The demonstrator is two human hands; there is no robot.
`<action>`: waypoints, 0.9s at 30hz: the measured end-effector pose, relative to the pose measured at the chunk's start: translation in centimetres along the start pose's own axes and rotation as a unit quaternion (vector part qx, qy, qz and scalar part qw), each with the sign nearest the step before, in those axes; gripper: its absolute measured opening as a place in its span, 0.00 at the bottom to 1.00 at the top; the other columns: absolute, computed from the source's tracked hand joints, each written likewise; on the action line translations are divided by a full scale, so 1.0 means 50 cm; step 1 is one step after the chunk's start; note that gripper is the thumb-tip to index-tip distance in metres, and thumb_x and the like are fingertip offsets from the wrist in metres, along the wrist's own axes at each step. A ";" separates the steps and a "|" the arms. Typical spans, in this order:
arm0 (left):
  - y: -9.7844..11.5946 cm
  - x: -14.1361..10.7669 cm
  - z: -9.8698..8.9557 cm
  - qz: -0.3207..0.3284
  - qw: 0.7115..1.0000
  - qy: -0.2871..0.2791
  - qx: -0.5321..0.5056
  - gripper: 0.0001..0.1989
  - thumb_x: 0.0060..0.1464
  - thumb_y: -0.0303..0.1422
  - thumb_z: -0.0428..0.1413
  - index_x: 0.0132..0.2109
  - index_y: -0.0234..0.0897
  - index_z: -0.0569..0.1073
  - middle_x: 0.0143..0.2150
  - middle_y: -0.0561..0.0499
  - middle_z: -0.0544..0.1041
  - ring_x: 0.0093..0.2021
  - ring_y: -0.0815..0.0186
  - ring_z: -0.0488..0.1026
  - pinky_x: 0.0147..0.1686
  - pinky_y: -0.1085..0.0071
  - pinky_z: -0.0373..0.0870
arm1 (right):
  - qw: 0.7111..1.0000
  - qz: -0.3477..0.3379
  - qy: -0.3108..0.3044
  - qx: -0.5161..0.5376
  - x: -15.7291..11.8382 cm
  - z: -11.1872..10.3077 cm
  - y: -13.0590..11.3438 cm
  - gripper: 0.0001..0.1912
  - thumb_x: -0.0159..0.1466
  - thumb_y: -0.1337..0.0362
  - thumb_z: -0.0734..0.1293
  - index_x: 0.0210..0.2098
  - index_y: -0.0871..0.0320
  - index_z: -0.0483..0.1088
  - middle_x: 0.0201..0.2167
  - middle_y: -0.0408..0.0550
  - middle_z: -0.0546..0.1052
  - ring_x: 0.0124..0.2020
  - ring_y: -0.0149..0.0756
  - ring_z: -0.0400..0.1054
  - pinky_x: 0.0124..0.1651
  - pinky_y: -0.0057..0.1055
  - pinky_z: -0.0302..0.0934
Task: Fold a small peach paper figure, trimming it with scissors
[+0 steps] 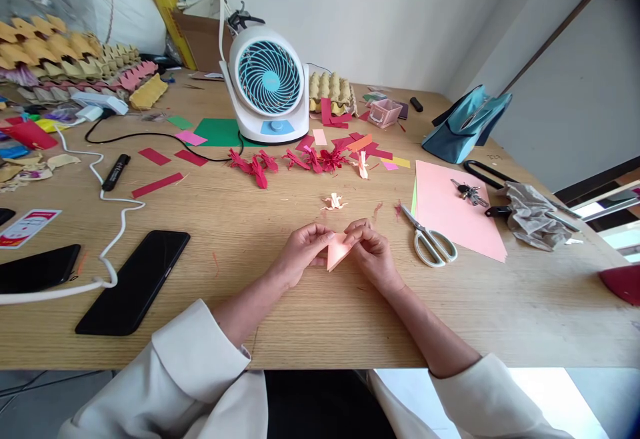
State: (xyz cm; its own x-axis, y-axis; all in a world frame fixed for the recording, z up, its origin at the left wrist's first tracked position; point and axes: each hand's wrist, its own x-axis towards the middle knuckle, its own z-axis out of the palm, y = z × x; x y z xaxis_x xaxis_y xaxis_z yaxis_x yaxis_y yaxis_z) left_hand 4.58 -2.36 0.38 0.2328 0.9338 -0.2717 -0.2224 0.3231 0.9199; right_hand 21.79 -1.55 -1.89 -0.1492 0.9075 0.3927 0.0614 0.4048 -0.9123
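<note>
Between my two hands is a small folded piece of pale pink paper [339, 250], pointed at its lower end. My left hand [306, 250] pinches its left side, thumb on top. On the upper right edge, the fingers of my right hand [371, 250] are closed. Just beyond my hands lies a pale cut-paper figure [334, 202] with thin limbs. A pair of scissors [433, 242] with white handles rests to the right of my right hand. Farther back, a row of red paper figures [256, 166] lies on the wooden table [300, 332].
A white fan [271, 86] stands at the back, among red paper strips [157, 184]. Pink sheets [453, 206] with keys [470, 192] on them lie at right, near a blue bag [465, 124]. Two black phones [134, 282] and a white cable [123, 226] are at left.
</note>
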 end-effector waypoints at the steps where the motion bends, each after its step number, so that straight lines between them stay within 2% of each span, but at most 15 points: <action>1: -0.001 0.000 -0.001 -0.003 1.000 -0.007 0.003 0.24 0.42 0.47 0.67 0.40 0.35 0.73 0.37 0.50 0.77 0.34 0.66 0.75 0.29 0.70 0.75 | 1.000 -0.004 0.001 -0.001 0.000 -0.001 0.002 0.10 0.64 0.60 0.67 0.27 0.54 0.72 0.34 0.47 0.68 0.40 0.38 0.64 0.42 0.35 0.60; 7: -0.001 0.001 -0.007 -0.035 0.998 -0.038 0.029 0.26 0.42 0.49 0.67 0.43 0.33 0.78 0.39 0.44 0.79 0.36 0.64 0.75 0.31 0.71 0.72 | 1.000 -0.008 0.017 -0.012 0.001 -0.003 0.003 0.08 0.63 0.63 0.67 0.26 0.54 0.72 0.34 0.47 0.68 0.41 0.38 0.65 0.43 0.34 0.60; 11: 0.001 0.002 -0.007 -0.033 0.998 -0.031 0.039 0.25 0.41 0.46 0.68 0.43 0.34 0.79 0.40 0.44 0.81 0.37 0.64 0.76 0.32 0.72 0.72 | 0.999 0.045 0.016 0.007 -0.001 -0.002 0.007 0.03 0.61 0.62 0.68 0.35 0.54 0.71 0.34 0.45 0.71 0.36 0.35 0.65 0.39 0.32 0.60; 14: 0.002 0.003 -0.007 -0.035 0.998 -0.028 0.037 0.25 0.39 0.44 0.70 0.42 0.34 0.79 0.39 0.45 0.81 0.36 0.64 0.76 0.33 0.71 0.72 | 0.995 0.088 0.017 0.055 -0.002 0.000 0.013 0.12 0.59 0.62 0.69 0.42 0.53 0.67 0.33 0.43 0.71 0.31 0.32 0.65 0.34 0.29 0.59; 20: 0.003 0.004 -0.006 -0.041 0.999 -0.015 0.023 0.26 0.36 0.41 0.71 0.43 0.34 0.78 0.39 0.46 0.80 0.37 0.63 0.76 0.33 0.70 0.73 | 0.994 0.096 0.031 0.033 -0.001 0.000 0.018 0.11 0.57 0.63 0.70 0.39 0.54 0.68 0.33 0.42 0.71 0.31 0.32 0.65 0.34 0.28 0.59; 27: 0.000 0.007 -0.005 -0.034 0.999 -0.003 0.030 0.23 0.35 0.37 0.71 0.41 0.34 0.78 0.35 0.49 0.79 0.32 0.67 0.74 0.31 0.71 0.72 | 0.996 0.078 0.035 0.004 -0.005 0.001 0.020 0.10 0.58 0.63 0.69 0.39 0.54 0.68 0.35 0.44 0.72 0.34 0.33 0.66 0.37 0.30 0.60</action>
State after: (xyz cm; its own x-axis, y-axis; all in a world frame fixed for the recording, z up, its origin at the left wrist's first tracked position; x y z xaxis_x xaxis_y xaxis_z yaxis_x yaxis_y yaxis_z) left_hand 4.41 -1.99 0.20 0.2514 0.9087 -0.3333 -0.1486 0.3765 0.9144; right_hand 21.83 -1.38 -2.90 -0.0693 0.9652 0.2521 0.0714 0.2568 -0.9638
